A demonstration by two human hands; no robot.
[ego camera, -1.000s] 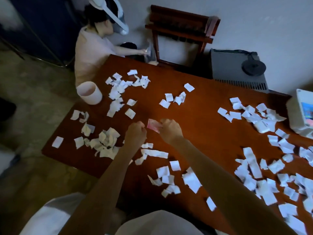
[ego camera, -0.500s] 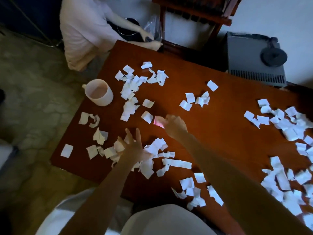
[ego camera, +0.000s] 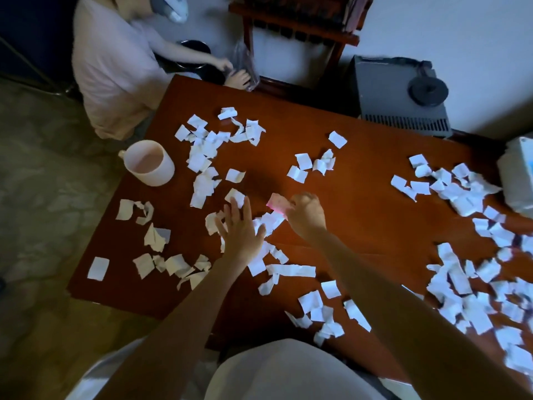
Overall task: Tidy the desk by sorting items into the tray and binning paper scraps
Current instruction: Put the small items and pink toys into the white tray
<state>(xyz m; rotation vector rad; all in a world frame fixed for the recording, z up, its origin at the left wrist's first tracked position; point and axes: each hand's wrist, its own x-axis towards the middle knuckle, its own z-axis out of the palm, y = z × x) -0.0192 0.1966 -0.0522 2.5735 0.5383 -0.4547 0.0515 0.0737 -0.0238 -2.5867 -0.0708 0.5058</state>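
Several white paper scraps lie scattered over the brown desk. My left hand is spread flat with straight fingers over a cluster of scraps near the desk's middle. Just to its right, my right hand pinches a small pink piece above the scraps. A white bucket-like cup stands at the desk's left edge.
A person crouches at the far left corner, hands at a clear bag and a dark bin. A wooden chair and a grey device stand behind the desk. A white box sits at the right edge.
My left hand let go of the pink piece, opened and moved onto the scraps. My right hand keeps the pink piece. The camera has shifted closer and leftward.
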